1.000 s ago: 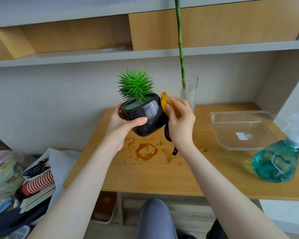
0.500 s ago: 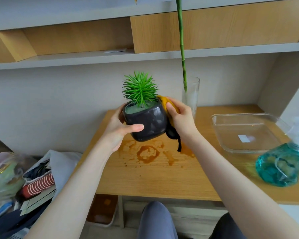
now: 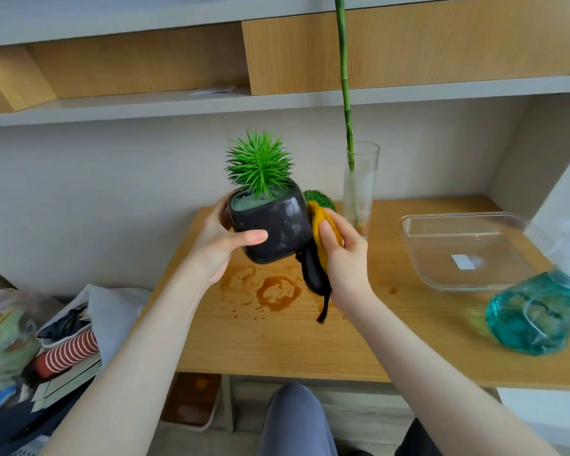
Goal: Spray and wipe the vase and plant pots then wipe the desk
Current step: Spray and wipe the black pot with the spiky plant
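Note:
My left hand (image 3: 222,241) holds a dark glossy plant pot (image 3: 277,225) with a spiky green plant in the air above the wooden desk (image 3: 310,340). Against the pot's right side my right hand (image 3: 343,255) presses a yellow and black cloth (image 3: 318,258), whose black end hangs down. A second small green plant (image 3: 320,199) peeks out behind the pot; its own pot is hidden. A tall glass vase (image 3: 359,189) with a green stalk stands at the back. Brown stains (image 3: 277,292) mark the desk under the pot. A teal spray bottle (image 3: 537,314) stands at the right.
A clear plastic tray (image 3: 464,251) lies at the back right of the desk. Shelves (image 3: 178,103) run along the wall above. Bags and clutter (image 3: 46,343) pile up on the floor to the left. My knees (image 3: 293,419) are under the desk's front edge.
The pot has tipped back from a leftward tilt to nearly upright. My right hand slid the cloth down along the pot's right side. The small plant behind came into view.

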